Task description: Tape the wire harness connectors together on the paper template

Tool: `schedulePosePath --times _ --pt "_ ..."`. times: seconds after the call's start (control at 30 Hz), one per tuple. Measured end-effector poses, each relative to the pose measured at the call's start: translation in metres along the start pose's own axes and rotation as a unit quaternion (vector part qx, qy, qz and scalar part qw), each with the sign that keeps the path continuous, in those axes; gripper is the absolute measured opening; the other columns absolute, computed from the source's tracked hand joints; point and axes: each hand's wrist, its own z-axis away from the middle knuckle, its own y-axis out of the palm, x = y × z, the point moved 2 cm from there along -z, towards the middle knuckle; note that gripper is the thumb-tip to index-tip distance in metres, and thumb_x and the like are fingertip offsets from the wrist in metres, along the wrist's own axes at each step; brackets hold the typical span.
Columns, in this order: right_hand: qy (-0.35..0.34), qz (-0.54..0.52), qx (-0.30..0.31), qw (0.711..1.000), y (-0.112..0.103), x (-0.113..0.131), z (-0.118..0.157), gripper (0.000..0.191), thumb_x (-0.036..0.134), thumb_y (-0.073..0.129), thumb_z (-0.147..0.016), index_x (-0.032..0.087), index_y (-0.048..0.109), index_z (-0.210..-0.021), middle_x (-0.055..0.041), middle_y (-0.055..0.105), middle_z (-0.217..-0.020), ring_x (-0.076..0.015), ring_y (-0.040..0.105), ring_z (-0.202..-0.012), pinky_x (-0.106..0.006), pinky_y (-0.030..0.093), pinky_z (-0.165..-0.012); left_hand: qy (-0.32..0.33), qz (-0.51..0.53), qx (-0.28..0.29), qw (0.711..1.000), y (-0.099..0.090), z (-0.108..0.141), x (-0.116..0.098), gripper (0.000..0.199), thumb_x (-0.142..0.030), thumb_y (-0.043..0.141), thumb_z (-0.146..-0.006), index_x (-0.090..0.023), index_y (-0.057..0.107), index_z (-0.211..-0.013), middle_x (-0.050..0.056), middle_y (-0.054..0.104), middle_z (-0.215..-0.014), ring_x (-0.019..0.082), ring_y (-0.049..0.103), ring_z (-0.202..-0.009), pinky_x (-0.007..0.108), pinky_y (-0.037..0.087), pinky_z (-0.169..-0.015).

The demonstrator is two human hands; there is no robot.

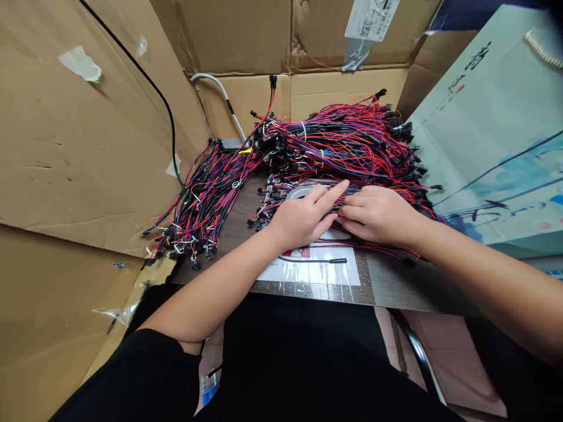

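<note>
My left hand (305, 215) lies over the wire harnesses at the table's middle. Its index finger is stretched out and its thumb stands apart from it; the other fingertips are hidden. Partly under this hand is a grey ring (297, 192), possibly a tape roll. My right hand (379, 214) is closed, its curled fingertips meeting near my left thumb. Whatever those fingers pinch is too hidden to make out. Red, blue and black wires (325, 186) run beneath both hands. Nearer to me, a thin black cable (314, 260) with a black end lies on a printed sheet (325, 275).
Behind my hands is a large pile of tied wire harnesses (352, 140) with black connectors. Another heap of harnesses (211, 199) lies at the left. Cardboard walls (97, 117) enclose the left and back. A pale paper bag (497, 129) stands at the right. The table's front edge (308, 298) is close to me.
</note>
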Motion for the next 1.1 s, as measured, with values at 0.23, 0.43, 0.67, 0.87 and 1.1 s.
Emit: schedulePosePath --times 0.23,0.43,0.67,0.87,1.1 --pt "-0.029 0.029 -0.048 0.998 0.001 0.002 -0.001 0.026 0.024 0.052 -0.093 0.018 0.064 -0.071 -0.0028 0.062 -0.065 -0.0145 0.048 -0.062 -0.032 0.034 -0.064 0.036 -0.016 0.003 0.999 0.003 0.001 0.0 0.046 -0.033 0.042 -0.1 -0.023 0.045 -0.145 0.004 0.073 -0.098 0.016 0.067 -0.078 0.025 0.045 -0.061" --pt "-0.097 0.107 -0.075 0.987 -0.015 0.006 -0.002 0.022 0.02 0.056 -0.092 0.019 0.061 -0.071 -0.0006 0.057 -0.066 -0.0134 0.045 -0.063 -0.033 0.034 -0.062 0.043 0.039 -0.065 0.996 -0.004 0.002 -0.004 0.036 -0.03 0.044 -0.099 -0.021 0.055 -0.132 0.005 0.073 -0.109 0.016 0.069 -0.09 0.025 0.048 -0.067" --pt "-0.221 0.118 -0.097 0.963 -0.03 0.015 -0.002 0.014 0.016 0.057 -0.09 0.016 0.065 -0.078 -0.0006 0.054 -0.066 -0.0133 0.043 -0.061 -0.034 0.035 -0.059 0.107 -0.025 -0.124 0.986 -0.006 0.005 -0.008 0.025 -0.029 0.048 -0.097 -0.022 0.061 -0.117 0.0 0.071 -0.081 0.013 0.065 -0.066 0.025 0.04 -0.058" --pt "-0.165 0.047 -0.106 0.98 -0.038 0.031 0.003 0.008 0.017 0.059 -0.089 0.016 0.064 -0.084 0.0003 0.055 -0.069 -0.0131 0.045 -0.063 -0.033 0.036 -0.061 0.062 -0.148 -0.147 0.976 -0.041 0.006 0.01 0.027 -0.035 0.053 -0.096 -0.026 0.062 -0.12 0.0 0.07 -0.08 0.014 0.06 -0.061 0.028 0.038 -0.06" --pt "0.171 -0.465 -0.012 0.869 -0.013 0.045 0.003 0.024 0.03 0.049 -0.097 0.016 0.068 -0.1 -0.0022 0.059 -0.077 -0.011 0.048 -0.068 -0.025 0.039 -0.063 -0.133 -0.157 -0.025 0.978 -0.093 0.033 0.044 0.036 -0.033 0.049 -0.095 -0.027 0.059 -0.129 0.008 0.072 -0.093 0.025 0.064 -0.083 0.047 0.04 -0.088"
